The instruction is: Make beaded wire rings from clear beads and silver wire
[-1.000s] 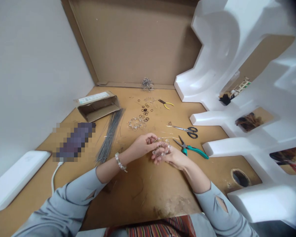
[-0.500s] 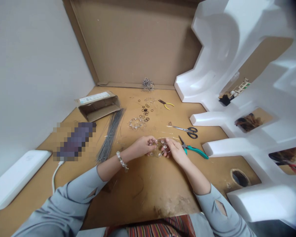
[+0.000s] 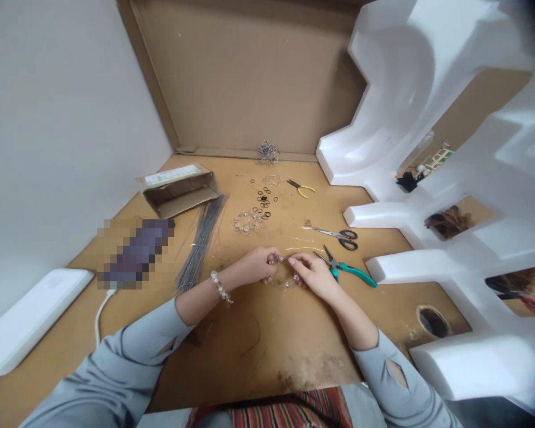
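Note:
Between my hands is a ring of thin wire with clear beads (image 3: 287,284), held just above the table. My left hand (image 3: 264,264) pinches its left side, fingers closed. On the opposite side my right hand (image 3: 311,274) grips the beaded ring with thumb and fingers together; some of the ring is hidden behind the fingers. Green-handled pliers (image 3: 354,274) lie open just right of my right hand. Loose wire pieces (image 3: 301,248) rest beyond the hands. Another beaded wire ring (image 3: 246,222) lies farther off, beside several small dark rings (image 3: 264,200).
Black-handled scissors (image 3: 334,233) and yellow-handled pliers (image 3: 301,188) lie at the right. A bundle of grey wires (image 3: 200,244) and a cardboard box (image 3: 182,196) are at the left. A wire tangle (image 3: 267,152) sits at the back. A white moulded frame (image 3: 396,267) borders the right side.
The beaded ring has opened out from a bunch in my fingers to a wider loop. My right hand has turned from palm-up to palm-down on it. My left hand stays nearly in place.

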